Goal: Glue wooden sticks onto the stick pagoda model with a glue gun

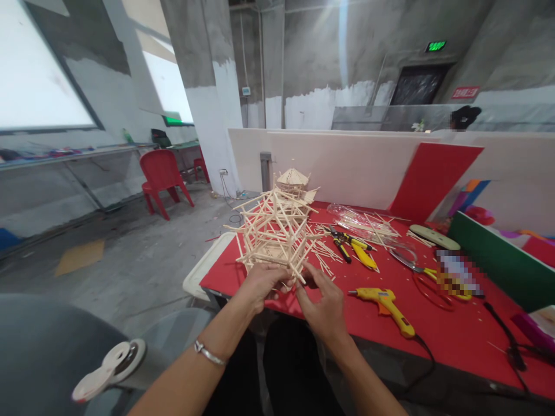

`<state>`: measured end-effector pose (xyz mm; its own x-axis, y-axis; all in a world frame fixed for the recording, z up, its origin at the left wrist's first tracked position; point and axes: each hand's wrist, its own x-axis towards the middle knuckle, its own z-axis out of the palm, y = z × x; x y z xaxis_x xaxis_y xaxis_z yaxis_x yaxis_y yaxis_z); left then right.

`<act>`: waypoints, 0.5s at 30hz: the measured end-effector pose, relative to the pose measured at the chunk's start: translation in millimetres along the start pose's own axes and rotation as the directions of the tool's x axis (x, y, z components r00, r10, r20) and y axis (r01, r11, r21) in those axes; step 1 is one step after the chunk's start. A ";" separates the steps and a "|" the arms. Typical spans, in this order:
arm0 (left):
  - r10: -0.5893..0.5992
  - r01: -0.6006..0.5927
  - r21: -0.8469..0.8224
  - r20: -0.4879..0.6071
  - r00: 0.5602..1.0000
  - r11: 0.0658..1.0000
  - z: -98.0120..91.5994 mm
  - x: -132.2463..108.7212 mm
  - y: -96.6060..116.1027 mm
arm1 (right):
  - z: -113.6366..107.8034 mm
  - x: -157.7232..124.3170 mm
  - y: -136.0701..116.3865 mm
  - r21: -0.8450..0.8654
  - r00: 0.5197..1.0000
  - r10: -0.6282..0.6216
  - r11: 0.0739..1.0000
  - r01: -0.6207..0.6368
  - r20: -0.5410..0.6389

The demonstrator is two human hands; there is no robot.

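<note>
A pavilion-like model of thin wooden sticks [277,231] stands at the near left part of the red table [329,323]. My left hand [266,286] is closed at its lower front edge, thumb and fingers pinching at the frame. From the right, my right hand [323,297] pinches the same lower corner, close to my left fingertips. Whether a separate small stick lies between the fingers is hidden. Behind this model a second stick structure with a conical roof [293,179] shows. A yellow glue gun [385,306] lies to the right of my right hand.
Loose sticks [325,254], yellow-handled pliers [358,248], scissors [416,266] and a plastic bag of sticks [364,222] lie right of the model. A green board [503,260] stands at the right, a white partition [347,167] behind. The glue gun's cord [427,358] hangs over the front edge.
</note>
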<state>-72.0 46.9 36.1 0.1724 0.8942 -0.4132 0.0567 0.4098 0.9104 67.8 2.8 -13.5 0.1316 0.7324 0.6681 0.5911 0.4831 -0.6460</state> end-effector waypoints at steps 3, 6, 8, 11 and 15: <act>0.000 0.000 0.007 0.006 1.000 1.000 0.5 -0.1 0.6 | 0.8 -0.8 1.0 0.003 1.000 0.008 1.000 -0.008 0.001; -0.007 0.007 0.012 0.007 1.000 1.000 0.9 -0.7 1.5 | 1.6 -1.8 2.7 0.018 1.000 0.013 1.000 -0.013 0.009; -0.010 0.010 0.008 0.007 1.000 1.000 1.0 -1.2 1.9 | 1.8 -2.3 3.7 0.021 1.000 0.017 1.000 -0.017 0.014; -0.007 0.007 -0.002 0.007 1.000 1.000 1.1 -1.9 2.1 | 1.8 -2.7 4.6 0.020 0.999 0.032 0.999 -0.032 0.020; 0.000 0.000 -0.003 0.009 1.000 1.000 1.6 -1.9 1.9 | 1.7 -3.4 6.0 0.023 0.998 0.062 0.998 -0.063 0.029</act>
<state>-70.7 45.7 38.7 0.1810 0.8926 -0.4129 0.0540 0.4102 0.9104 69.5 4.0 -20.2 0.1451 0.7745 0.6158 0.5630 0.4472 -0.6950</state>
